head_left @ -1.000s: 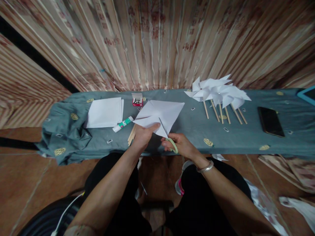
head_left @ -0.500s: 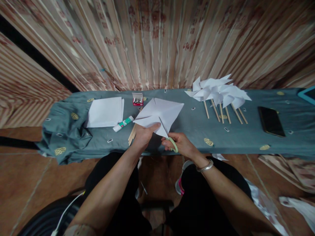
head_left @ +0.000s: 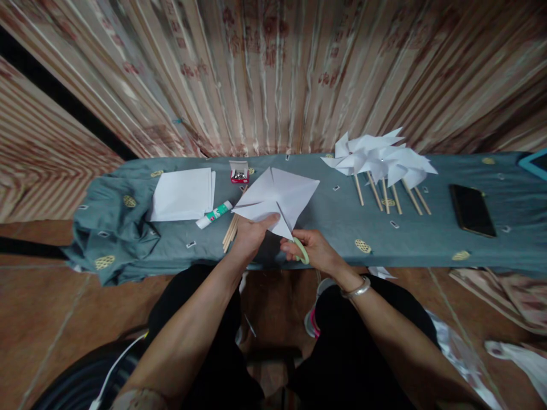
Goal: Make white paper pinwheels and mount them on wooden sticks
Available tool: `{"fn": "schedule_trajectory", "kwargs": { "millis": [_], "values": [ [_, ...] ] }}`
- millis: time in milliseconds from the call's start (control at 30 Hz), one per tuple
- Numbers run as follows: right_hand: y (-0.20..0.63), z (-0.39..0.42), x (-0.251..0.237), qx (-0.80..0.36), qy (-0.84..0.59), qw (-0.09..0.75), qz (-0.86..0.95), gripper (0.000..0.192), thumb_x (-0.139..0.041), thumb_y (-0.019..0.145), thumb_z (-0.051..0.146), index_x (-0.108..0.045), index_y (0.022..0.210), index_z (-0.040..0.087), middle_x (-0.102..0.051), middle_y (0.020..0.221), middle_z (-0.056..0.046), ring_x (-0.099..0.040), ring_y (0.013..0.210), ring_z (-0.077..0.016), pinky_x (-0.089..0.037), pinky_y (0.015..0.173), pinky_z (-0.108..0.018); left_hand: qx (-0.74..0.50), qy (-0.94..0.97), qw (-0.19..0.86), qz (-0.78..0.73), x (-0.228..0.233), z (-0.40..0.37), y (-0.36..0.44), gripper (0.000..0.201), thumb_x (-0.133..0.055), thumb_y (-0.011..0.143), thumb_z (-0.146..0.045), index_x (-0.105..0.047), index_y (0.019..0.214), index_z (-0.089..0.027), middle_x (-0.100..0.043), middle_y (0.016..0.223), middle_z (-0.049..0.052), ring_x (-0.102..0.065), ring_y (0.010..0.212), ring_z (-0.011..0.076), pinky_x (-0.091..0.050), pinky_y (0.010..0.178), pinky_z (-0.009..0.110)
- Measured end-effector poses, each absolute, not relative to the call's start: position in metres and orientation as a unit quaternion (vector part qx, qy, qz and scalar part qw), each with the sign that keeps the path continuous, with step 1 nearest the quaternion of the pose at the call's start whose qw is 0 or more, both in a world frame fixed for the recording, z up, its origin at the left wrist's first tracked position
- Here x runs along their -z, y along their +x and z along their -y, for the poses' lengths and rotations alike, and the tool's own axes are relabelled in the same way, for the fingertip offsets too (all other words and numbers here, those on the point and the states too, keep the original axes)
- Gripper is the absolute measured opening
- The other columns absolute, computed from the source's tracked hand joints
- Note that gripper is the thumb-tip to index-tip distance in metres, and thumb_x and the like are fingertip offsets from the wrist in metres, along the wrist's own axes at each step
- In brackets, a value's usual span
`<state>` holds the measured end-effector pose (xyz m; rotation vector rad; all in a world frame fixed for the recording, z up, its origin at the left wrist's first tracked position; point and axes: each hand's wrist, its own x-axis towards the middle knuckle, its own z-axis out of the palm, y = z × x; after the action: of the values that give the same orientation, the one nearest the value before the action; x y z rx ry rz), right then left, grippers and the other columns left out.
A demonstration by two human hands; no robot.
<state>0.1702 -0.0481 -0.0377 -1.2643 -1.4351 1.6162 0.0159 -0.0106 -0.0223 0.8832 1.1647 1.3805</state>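
Note:
A white square sheet of paper with slits cut in from its corners is held over the cloth-covered table. My left hand grips its near left side, thumb on top. In my right hand is a pair of scissors with pale green handles; the blades lie at the slit in the paper's near corner. Under the paper's left edge, several wooden sticks lie beside a glue stick with a green label. Behind them stands a small open red box of shiny metal pins or tacks.
A stack of white paper lies at the left. Several white paper pinwheels on wooden sticks lie to the right, with a black phone beyond them. A patterned curtain hangs behind the table.
The paper's far corner has shifted slightly, and a slit there now shows more clearly. Both hands have stayed almost in place, still holding paper and scissors.

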Motion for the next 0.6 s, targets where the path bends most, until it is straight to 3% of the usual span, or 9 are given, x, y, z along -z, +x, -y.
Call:
{"fn": "schedule_trajectory", "kwargs": {
  "millis": [600],
  "values": [
    [0.1661,0.0486,0.0326,-0.594,-0.497,0.312,0.55,0.051,-0.077,0.062,0.066,-0.063,0.065,0.017,-0.062,0.054,0.001,-0.053,0.051,-0.0095,-0.04,0.049,-0.022,-0.58,0.368,0.534,-0.493,0.0201,0.0105,0.0155,0.053,-0.082,0.05,-0.027,-0.068,0.1,-0.016,-0.074,0.093,0.007,-0.067,0.095,0.0265,-0.05,0.092,0.041]
  ]
}}
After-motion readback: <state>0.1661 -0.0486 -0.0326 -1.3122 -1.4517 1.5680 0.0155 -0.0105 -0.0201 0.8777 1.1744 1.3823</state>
